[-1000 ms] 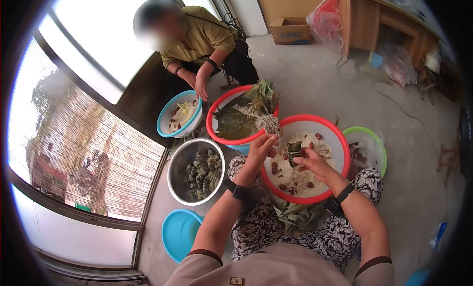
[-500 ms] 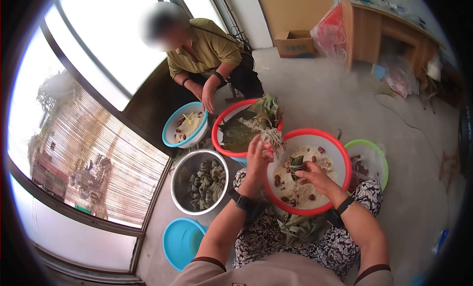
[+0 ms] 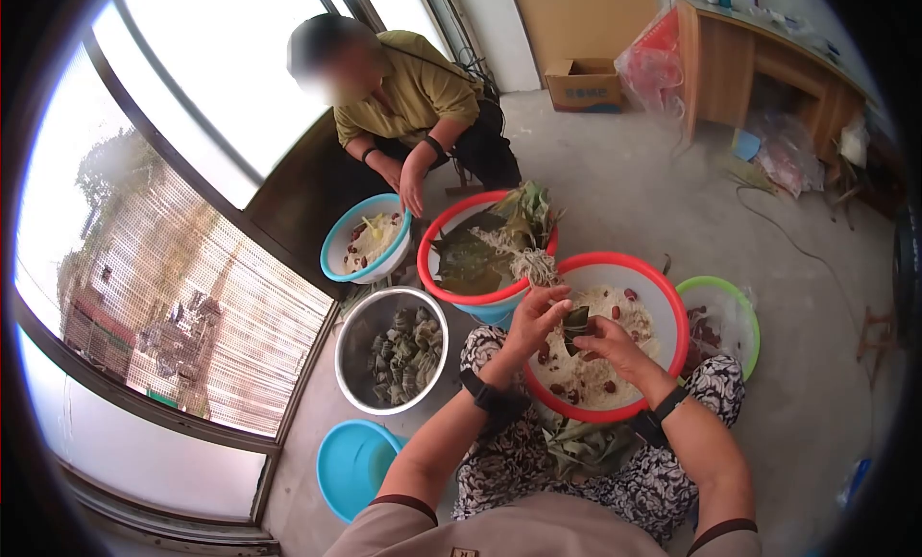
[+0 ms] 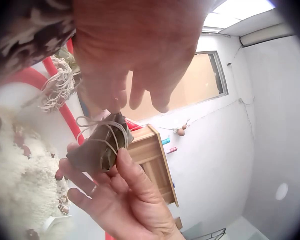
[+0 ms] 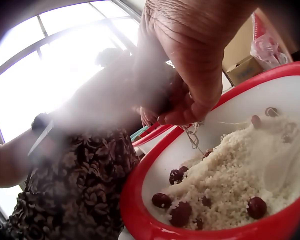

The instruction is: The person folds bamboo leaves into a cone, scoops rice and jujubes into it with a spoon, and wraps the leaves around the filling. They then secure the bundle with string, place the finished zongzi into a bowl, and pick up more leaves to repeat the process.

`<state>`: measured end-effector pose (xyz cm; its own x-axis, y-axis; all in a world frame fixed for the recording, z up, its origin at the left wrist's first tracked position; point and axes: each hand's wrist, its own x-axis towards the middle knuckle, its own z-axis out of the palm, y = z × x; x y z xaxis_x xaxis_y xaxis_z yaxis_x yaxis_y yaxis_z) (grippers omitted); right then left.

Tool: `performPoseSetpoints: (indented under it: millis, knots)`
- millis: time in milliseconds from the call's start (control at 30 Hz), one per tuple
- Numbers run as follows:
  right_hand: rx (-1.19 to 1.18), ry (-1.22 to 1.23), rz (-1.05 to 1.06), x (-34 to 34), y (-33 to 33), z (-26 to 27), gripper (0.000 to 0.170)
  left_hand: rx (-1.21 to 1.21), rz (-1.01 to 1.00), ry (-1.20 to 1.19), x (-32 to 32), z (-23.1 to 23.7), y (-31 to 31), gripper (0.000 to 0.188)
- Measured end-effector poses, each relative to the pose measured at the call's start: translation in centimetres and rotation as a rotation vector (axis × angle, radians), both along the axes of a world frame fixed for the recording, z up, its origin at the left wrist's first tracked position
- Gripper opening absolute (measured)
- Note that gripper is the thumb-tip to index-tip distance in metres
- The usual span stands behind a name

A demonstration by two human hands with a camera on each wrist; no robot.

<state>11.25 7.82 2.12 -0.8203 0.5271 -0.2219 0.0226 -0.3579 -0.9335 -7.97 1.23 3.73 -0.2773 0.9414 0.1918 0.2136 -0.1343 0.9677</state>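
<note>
A leaf-wrapped zongzi (image 4: 102, 145) with white string (image 4: 107, 124) looped round it is in the fingers of my right hand (image 3: 615, 344), above the rice in a red-rimmed basin (image 3: 684, 341). The right thumb presses its side in the left wrist view. My left hand (image 3: 536, 325) is close on the other side, fingers (image 4: 135, 95) pointing down at the zongzi's tip beside the string. I cannot tell whether they pinch it. In the right wrist view, my right hand (image 5: 190, 60) hides the zongzi, and string (image 5: 192, 137) hangs below the fingers.
Beyond, another red-rimmed basin (image 3: 437, 286) holds leaves and a string bundle (image 3: 533, 266). A metal bowl (image 3: 344, 365) of wrapped zongzi, a blue basin (image 3: 336, 471) and a green-rimmed basin (image 3: 756, 331) stand around. Another person (image 3: 418, 86) sits by a blue-rimmed basin (image 3: 331, 259).
My left hand moves away from the zongzi toward the string bundle, then comes back down beside the zongzi. The right hand keeps holding the zongzi over the rice. The head view shifts slightly.
</note>
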Motion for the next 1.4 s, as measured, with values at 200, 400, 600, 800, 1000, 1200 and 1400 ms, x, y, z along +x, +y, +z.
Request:
performPoseSetpoints:
  millis: [200,400,600,800,1000,1200,1400]
  knots:
    - [0.001,0.040,-0.021,-0.1,-0.2,0.2,0.036,0.014,-0.017,0.118,0.4,0.2,0.0,0.043]
    - [0.062,0.110,-0.063,-0.4,-0.1,0.5,0.034,-0.044,-0.084,0.150,0.2,0.6,-0.2,0.044]
    - [0.070,0.151,-0.082,-0.4,-0.1,0.5,0.032,-0.013,-0.068,0.113,0.9,0.7,-0.3,0.042]
    - [0.062,0.137,-0.065,-0.3,0.0,0.6,0.032,-0.047,-0.095,0.116,0.6,0.8,-0.4,0.042]
    - [0.058,0.147,-0.072,-0.2,0.0,0.5,0.033,-0.033,-0.097,0.144,0.6,0.7,-0.3,0.041]
    - [0.061,0.139,-0.084,-0.3,0.2,-0.1,0.036,0.065,-0.005,0.226,0.8,0.0,-0.2,0.045]
    - [0.010,0.154,-0.264,-0.8,2.2,-2.2,0.042,0.156,-0.131,0.588,6.4,5.3,-2.7,0.049]
